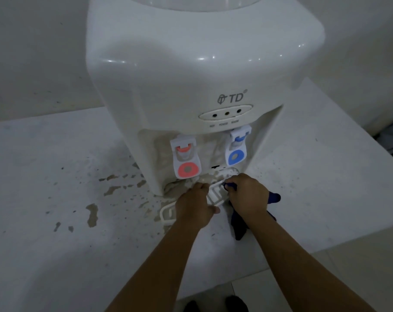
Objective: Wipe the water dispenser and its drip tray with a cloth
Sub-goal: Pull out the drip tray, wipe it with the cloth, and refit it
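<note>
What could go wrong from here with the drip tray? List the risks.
1. The drip tray is out of its slot and tilted between the left hand and right hand; any leftover water could spill onto the already stained counter.
2. The right hand also bunches the dark blue cloth, so its grip on the tray may be weak.
3. A loose white piece by the left hand could get knocked.

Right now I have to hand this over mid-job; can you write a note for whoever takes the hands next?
Left hand grips the drip tray, which is pulled out in front of the dispenser.
Right hand holds the blue cloth against the tray's right end.
Done: tray is out, wiping under way.
Left: finish the tray, wipe the stained recess behind the taps and the dispenser body, refit the tray. The counter around it carries brown stains.
</note>
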